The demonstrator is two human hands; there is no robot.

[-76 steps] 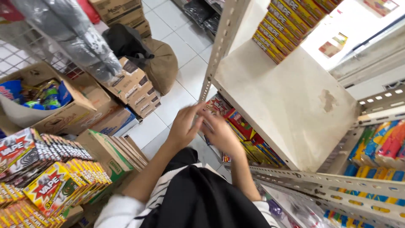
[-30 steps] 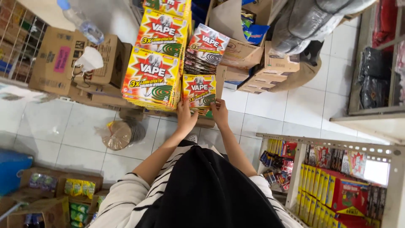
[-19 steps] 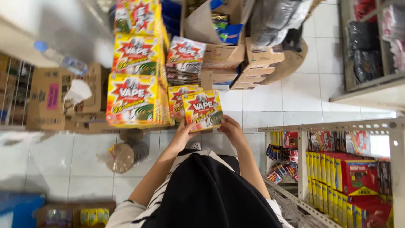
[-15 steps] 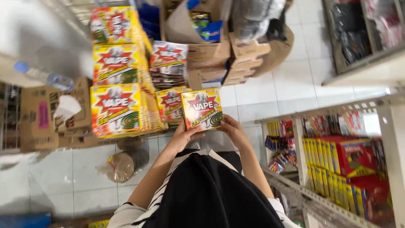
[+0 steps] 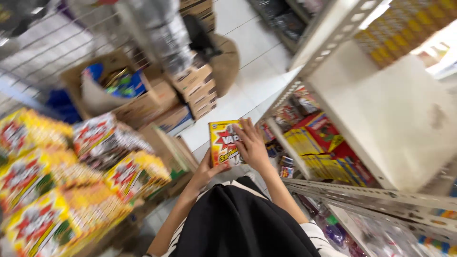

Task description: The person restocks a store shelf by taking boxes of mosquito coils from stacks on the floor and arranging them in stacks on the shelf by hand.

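Head view: a yellow box [image 5: 223, 143] is held between the left hand [image 5: 205, 170] beneath and the right hand [image 5: 251, 145], fingers spread, beside the metal shelf [image 5: 333, 190]; it could be knocked on the shelf edge.

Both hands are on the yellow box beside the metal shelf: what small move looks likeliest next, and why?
Probably carrying the yellow box rightward onto the bare white shelf. The left hand supports it from below, the right hand lies across its front, and it sits level with the shelf's edge.
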